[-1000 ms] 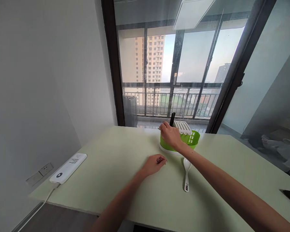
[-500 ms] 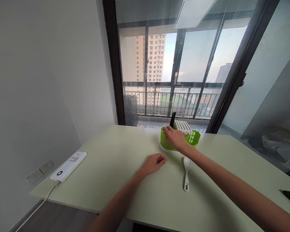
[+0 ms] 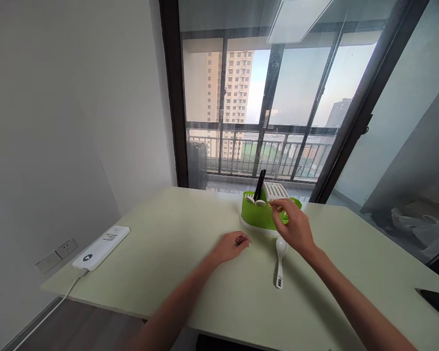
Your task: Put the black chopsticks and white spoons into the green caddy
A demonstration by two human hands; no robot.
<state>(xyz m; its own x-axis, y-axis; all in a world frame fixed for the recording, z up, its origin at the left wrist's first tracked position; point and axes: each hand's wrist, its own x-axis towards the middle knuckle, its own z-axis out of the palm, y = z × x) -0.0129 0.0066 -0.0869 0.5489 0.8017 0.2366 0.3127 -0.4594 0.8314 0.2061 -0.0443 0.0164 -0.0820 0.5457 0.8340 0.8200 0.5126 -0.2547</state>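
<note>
A green cutlery holder (image 3: 258, 216) on a white base stands at the far middle of the pale green table (image 3: 175, 263). Black chopsticks (image 3: 259, 185) and two white spoon ends stick out of its left section, and a white slotted insert (image 3: 272, 190) sits behind. My right hand (image 3: 294, 228) hovers just right of and in front of the holder, fingers loosely apart, with nothing in it. A white spoon (image 3: 280, 259) lies on the table right below that hand. My left hand (image 3: 231, 246) rests on the table left of the spoon, fingers curled.
A white power strip (image 3: 100, 241) with a cable lies at the table's left edge, near a wall socket (image 3: 56, 248). A dark flat object (image 3: 437, 302) pokes in at the right edge. Glass balcony doors stand behind the table.
My right hand has pulled back from the holder's left section toward me and to the right, leaving two white spoon ends visible in the holder. My left hand has stayed put.
</note>
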